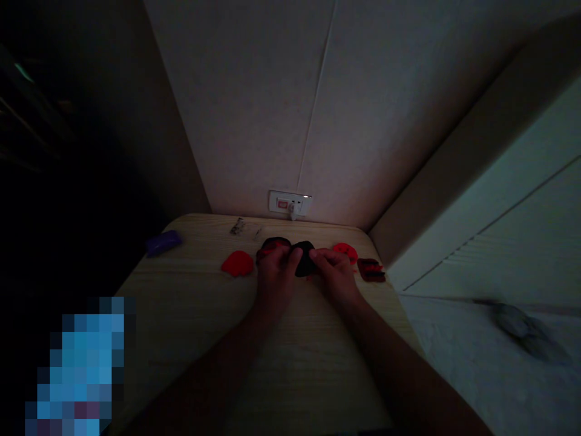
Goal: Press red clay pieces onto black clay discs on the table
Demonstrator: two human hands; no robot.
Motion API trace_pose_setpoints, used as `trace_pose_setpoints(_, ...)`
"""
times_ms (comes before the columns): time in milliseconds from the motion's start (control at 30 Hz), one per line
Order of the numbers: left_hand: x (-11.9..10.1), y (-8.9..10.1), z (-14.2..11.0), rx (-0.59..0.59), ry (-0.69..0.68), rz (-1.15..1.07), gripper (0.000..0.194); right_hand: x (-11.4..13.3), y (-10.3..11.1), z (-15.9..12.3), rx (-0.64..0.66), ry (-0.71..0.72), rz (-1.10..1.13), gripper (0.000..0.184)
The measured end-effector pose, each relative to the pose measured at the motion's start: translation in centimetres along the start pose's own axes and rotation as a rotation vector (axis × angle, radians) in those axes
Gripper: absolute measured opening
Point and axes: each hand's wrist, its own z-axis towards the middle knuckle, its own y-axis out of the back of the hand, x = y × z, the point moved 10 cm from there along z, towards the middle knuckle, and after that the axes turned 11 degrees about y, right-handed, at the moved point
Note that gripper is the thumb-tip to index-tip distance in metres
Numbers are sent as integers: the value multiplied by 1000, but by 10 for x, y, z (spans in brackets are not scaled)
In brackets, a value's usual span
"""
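Observation:
Both of my hands meet at the far middle of a light wooden table. My left hand and my right hand pinch a small black piece between their fingertips. A red and black piece lies just behind my left hand. A plain red piece lies to its left. Another red piece sits behind my right hand, and a red and black striped piece lies to the right of it. The room is dim, so details are hard to make out.
A purple object lies at the table's far left edge. A wall socket with a red switch sits on the wall behind the table. White bedding with a grey object lies to the right. Dark furniture stands at left.

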Motion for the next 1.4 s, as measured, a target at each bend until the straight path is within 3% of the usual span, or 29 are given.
trace_pose_setpoints(167,-11,-14,-14,73,-123,234,28,19,1,-3,12,138,-283,54)
trace_pose_setpoints(333,-18,-17,-24,42,-189,365,28,27,-3,-10,8,188,-541,61)
trace_pose_setpoints(433,-15,-17,-24,59,-148,322,33,27,-7,-12,22,190,-505,62)
trace_pose_setpoints(767,2,-17,-23,114,40,120,50,10,-12,-13,41,-35,-218,68)
trace_pose_setpoints(1067,-2,-13,-23,73,-8,171,49,9,-7,-13,-22,-40,-171,67)
trace_pose_setpoints(1267,0,-3,-18,10,-27,157,53,5,-19,-14,91,-37,-86,65)
trace_pose_setpoints(1400,-5,1,-15,-23,-63,177,54,8,-17,-15,61,-16,-129,67)
